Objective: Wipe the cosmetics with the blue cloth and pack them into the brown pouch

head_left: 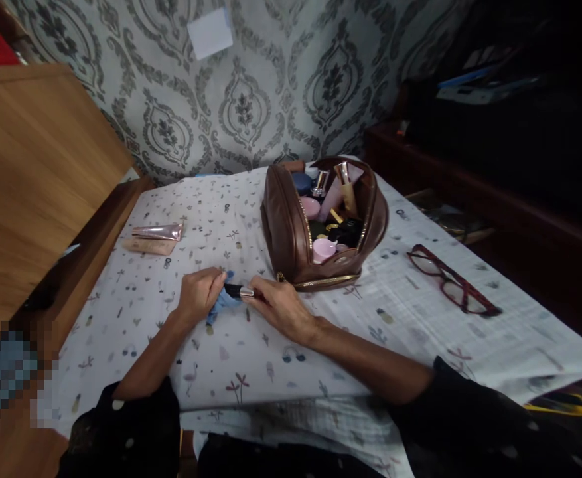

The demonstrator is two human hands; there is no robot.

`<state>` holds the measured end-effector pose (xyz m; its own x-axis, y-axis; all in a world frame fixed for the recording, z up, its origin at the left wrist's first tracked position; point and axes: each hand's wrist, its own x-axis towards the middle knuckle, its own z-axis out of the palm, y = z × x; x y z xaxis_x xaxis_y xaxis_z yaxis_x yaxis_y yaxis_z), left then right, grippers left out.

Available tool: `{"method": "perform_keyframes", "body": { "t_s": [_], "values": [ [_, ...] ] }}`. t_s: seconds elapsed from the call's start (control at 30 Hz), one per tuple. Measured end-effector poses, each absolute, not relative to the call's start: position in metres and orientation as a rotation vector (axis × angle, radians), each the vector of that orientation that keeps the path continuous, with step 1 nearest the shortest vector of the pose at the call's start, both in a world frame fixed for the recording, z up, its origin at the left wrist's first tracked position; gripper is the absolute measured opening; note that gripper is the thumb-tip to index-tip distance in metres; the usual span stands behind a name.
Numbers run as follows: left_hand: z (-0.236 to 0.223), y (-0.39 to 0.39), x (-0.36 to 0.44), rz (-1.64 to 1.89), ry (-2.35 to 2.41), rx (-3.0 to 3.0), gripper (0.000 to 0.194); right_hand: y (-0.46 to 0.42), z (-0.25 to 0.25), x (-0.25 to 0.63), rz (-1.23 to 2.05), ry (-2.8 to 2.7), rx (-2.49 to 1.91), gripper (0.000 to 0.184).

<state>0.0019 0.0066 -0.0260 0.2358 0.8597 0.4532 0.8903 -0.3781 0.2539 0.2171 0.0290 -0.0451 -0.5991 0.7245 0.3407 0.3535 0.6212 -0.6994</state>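
My left hand [200, 291] is closed on a small blue cloth [221, 303], pressed against the end of a black and silver lipstick tube [238, 291]. My right hand [281, 307] grips the other end of that tube, resting on the patterned white table cover [251, 358]. Just beyond my hands stands an open brown leather cosmetics bag [291, 229], filled with several jars, tubes and compacts.
A rose-gold tube [157, 232] lies on a tan flat item at the left. Red-framed glasses [452, 280] lie at the right. A wooden cabinet [32, 172] stands left, a dark shelf [470, 179] right, patterned wallpaper behind.
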Motion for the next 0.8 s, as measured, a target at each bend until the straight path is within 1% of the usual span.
{"method": "perform_keyframes", "body": {
  "t_s": [0.13, 0.23, 0.27, 0.43, 0.57, 0.67, 0.73, 0.8],
  "values": [
    [-0.0264, 0.0068, 0.0015, -0.832, -1.722, -2.418, 0.045, 0.0295, -0.0451, 0.2173, 0.808, -2.206, -0.866, 0.009],
    [-0.0273, 0.0071, 0.0, -0.828, -1.719, -2.407, 0.045, 0.0295, -0.0444, 0.2172, 0.828, -2.21, -0.895, 0.022],
    [-0.0276, 0.0071, -0.0005, -0.826, -1.72, -2.402, 0.045, 0.0296, -0.0441, 0.217, 0.832, -2.21, -0.904, 0.024],
    [-0.0275, 0.0078, -0.0014, -0.8, -1.714, -2.391, 0.046, 0.0307, -0.0448, 0.2167, 0.809, -2.204, -0.894, 0.02],
    [-0.0259, 0.0083, -0.0008, -0.803, -1.695, -2.403, 0.045, 0.0311, -0.0465, 0.2177, 0.812, -2.17, -0.821, 0.009],
    [-0.0252, 0.008, -0.0009, -0.795, -1.704, -2.412, 0.045, 0.031, -0.0473, 0.2179, 0.805, -2.15, -0.793, 0.007],
    [-0.0253, 0.0076, -0.0012, -0.792, -1.716, -2.413, 0.045, 0.0312, -0.0477, 0.2175, 0.806, -2.148, -0.786, 0.012],
    [-0.0258, 0.0074, -0.0015, -0.787, -1.719, -2.415, 0.045, 0.0315, -0.0476, 0.2171, 0.804, -2.169, -0.793, 0.022]
  ]
}}
